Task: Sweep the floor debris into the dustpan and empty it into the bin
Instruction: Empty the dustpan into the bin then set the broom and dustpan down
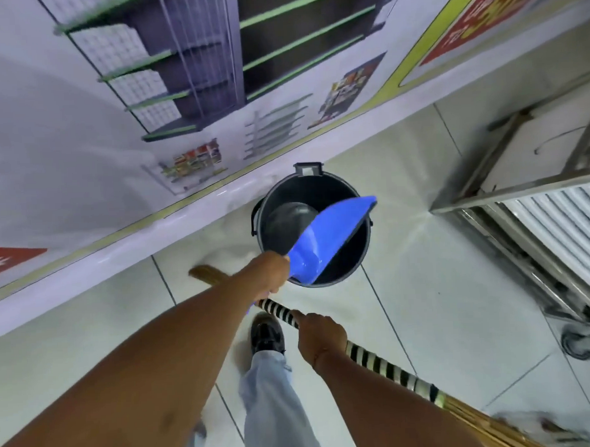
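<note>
Blue dustpan [327, 237], gripped in my left hand [268, 274], slants over the bin [269, 204], seemingly tipping; right hand [321, 336] grips the broom [385, 367].

One dustpan [331, 237], one bin [339, 272], one broom [375, 362], two hands [272, 274].

A printed banner [215, 92] showing store shelving runs along the wall at the pale tiled floor's [439, 285] far edge. A metal frame [506, 186] with a ribbed white panel [561, 227] stands at the floor's right edge
</note>
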Demonstrator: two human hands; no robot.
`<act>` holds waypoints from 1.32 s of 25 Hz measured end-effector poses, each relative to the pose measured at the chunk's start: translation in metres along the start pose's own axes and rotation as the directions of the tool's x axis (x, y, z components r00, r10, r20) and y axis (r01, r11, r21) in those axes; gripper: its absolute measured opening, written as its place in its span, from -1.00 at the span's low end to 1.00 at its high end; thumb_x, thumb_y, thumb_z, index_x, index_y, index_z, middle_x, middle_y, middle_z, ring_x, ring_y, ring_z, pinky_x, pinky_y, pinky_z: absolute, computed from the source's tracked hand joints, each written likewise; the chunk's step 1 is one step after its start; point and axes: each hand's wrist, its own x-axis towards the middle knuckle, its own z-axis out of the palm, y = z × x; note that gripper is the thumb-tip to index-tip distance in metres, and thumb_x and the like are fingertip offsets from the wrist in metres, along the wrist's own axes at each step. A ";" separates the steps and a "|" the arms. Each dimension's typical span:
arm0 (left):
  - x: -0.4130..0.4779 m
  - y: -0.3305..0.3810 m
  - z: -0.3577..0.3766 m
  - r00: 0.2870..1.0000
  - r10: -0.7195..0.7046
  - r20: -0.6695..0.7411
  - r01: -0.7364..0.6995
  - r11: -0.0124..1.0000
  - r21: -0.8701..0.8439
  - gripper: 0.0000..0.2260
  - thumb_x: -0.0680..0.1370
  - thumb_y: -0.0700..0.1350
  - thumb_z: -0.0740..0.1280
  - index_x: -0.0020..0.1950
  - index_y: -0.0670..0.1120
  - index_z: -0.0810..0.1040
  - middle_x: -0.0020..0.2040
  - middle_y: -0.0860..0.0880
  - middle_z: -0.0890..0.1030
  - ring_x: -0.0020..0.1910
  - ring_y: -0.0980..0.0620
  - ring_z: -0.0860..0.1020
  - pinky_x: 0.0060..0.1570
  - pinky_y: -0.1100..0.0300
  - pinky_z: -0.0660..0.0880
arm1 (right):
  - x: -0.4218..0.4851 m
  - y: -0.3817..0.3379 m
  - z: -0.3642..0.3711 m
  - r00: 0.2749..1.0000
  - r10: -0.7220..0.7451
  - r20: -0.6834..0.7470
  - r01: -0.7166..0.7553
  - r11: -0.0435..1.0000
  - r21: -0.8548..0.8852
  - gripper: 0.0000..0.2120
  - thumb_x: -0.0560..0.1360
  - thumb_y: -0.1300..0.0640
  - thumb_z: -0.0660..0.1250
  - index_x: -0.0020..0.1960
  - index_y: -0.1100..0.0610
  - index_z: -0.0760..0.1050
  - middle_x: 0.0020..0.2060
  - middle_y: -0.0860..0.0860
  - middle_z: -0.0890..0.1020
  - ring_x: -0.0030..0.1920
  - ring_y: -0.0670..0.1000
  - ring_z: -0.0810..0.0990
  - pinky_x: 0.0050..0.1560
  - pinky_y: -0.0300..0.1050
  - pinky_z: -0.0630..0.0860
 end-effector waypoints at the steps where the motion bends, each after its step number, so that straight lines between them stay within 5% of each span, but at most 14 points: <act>1: 0.002 -0.004 -0.003 0.999 -0.037 -0.040 0.033 0.996 -0.078 -0.68 0.64 -0.17 0.05 -0.31 -0.15 0.37 -0.30 -0.10 0.45 -0.38 0.01 0.44 -0.34 0.21 0.41 | 0.000 -0.003 -0.002 1.000 0.014 -0.005 -0.014 1.000 0.013 -0.52 0.58 0.19 0.06 0.48 -0.07 0.22 0.24 0.08 0.54 0.26 0.18 0.50 0.19 0.01 0.44; 3: -0.001 -0.012 -0.012 0.995 -0.076 -0.063 0.067 0.988 -0.142 -0.69 0.64 -0.16 0.06 -0.22 -0.21 0.46 -0.32 -0.08 0.46 -0.37 0.01 0.45 -0.32 0.21 0.44 | -0.001 -0.011 -0.007 0.999 0.035 -0.022 -0.034 0.999 0.039 -0.50 0.57 0.21 0.06 0.48 -0.07 0.20 0.24 0.09 0.54 0.26 0.19 0.49 0.18 0.01 0.44; 5: -0.013 -0.027 -0.020 0.997 -0.073 -0.037 0.070 0.994 -0.081 -0.70 0.64 -0.18 0.05 0.24 -0.34 0.41 0.00 -0.24 0.58 -0.03 -0.17 0.58 -0.03 0.06 0.52 | 0.000 -0.025 -0.011 0.999 0.046 -0.029 -0.044 0.998 0.043 -0.49 0.56 0.23 0.06 0.48 -0.07 0.20 0.24 0.09 0.54 0.26 0.19 0.49 0.15 0.02 0.46; 7: -0.026 -0.053 -0.019 0.992 -0.031 -0.125 0.027 0.999 -0.039 -0.66 0.63 -0.21 0.03 0.39 -0.27 0.25 0.24 -0.29 0.49 0.21 -0.25 0.48 0.17 -0.02 0.43 | -0.002 -0.044 -0.012 0.999 0.023 -0.035 -0.022 0.999 0.031 -0.49 0.56 0.23 0.06 0.48 -0.06 0.20 0.24 0.09 0.54 0.26 0.19 0.48 0.15 0.03 0.46; 10: -0.058 -0.117 0.001 0.937 0.011 -0.348 -0.101 0.965 -0.241 -0.69 0.61 -0.14 0.13 0.32 -0.22 0.32 0.14 -0.29 0.52 0.14 -0.27 0.51 0.12 -0.08 0.44 | -0.011 -0.074 -0.002 0.999 -0.040 0.016 0.041 0.999 -0.027 -0.47 0.55 0.25 0.08 0.49 -0.03 0.18 0.24 0.14 0.51 0.27 0.20 0.45 0.18 0.05 0.45; 14: -0.127 -0.225 0.052 0.864 -0.267 -0.427 0.044 0.885 -0.463 -0.65 0.53 -0.24 0.26 0.31 -0.24 0.35 0.17 -0.27 0.49 0.16 -0.29 0.49 0.16 -0.14 0.44 | -0.021 -0.112 0.022 0.999 -0.053 -0.001 0.053 0.996 -0.076 -0.64 0.51 0.20 0.14 0.30 0.11 0.38 0.20 0.11 0.57 0.24 0.18 0.49 0.16 0.01 0.47; 18: -0.192 -0.337 0.112 0.752 -0.573 -0.325 0.209 0.676 -0.707 -0.74 0.51 -0.32 0.24 0.18 -0.24 0.35 0.11 -0.27 0.47 0.07 -0.32 0.49 0.08 -0.14 0.42 | -0.008 -0.174 0.028 0.989 -0.147 0.001 0.145 0.974 -0.173 -0.53 0.56 0.05 0.16 0.46 -0.09 0.23 0.25 0.09 0.50 0.21 0.20 0.53 0.12 0.01 0.49; 22: -0.199 -0.412 0.170 0.630 -0.760 -0.160 0.279 0.414 -0.866 -0.76 0.45 -0.43 0.20 0.00 -0.17 0.31 -0.05 -0.27 0.46 -0.16 -0.31 0.48 -0.07 -0.19 0.47 | 0.067 -0.271 0.035 0.923 -0.386 0.017 0.373 0.881 -0.291 -0.49 0.56 0.14 0.19 0.50 0.02 0.22 0.26 0.21 0.48 0.22 0.22 0.51 0.18 -0.02 0.44; 26: -0.142 -0.443 0.221 0.594 -0.804 -0.040 0.275 0.250 -0.928 -0.74 0.45 -0.43 0.19 0.00 -0.12 0.28 -0.07 -0.19 0.44 -0.12 -0.31 0.50 -0.05 -0.14 0.47 | 0.153 -0.373 0.061 0.811 -0.582 0.064 0.553 0.725 -0.411 -0.51 0.51 0.28 0.21 0.42 0.10 0.37 0.29 0.17 0.53 0.28 0.20 0.50 0.25 -0.03 0.43; 33: -0.011 -0.460 0.275 0.586 -0.809 0.036 0.266 0.150 -0.952 -0.75 0.38 -0.35 0.24 0.04 -0.23 0.39 -0.06 -0.29 0.54 -0.10 -0.31 0.53 -0.11 -0.11 0.53 | 0.272 -0.444 0.125 0.770 -0.637 -0.037 0.511 0.651 -0.560 -0.57 0.53 0.36 0.11 0.36 0.19 0.43 0.22 0.24 0.54 0.23 0.26 0.50 0.20 0.01 0.47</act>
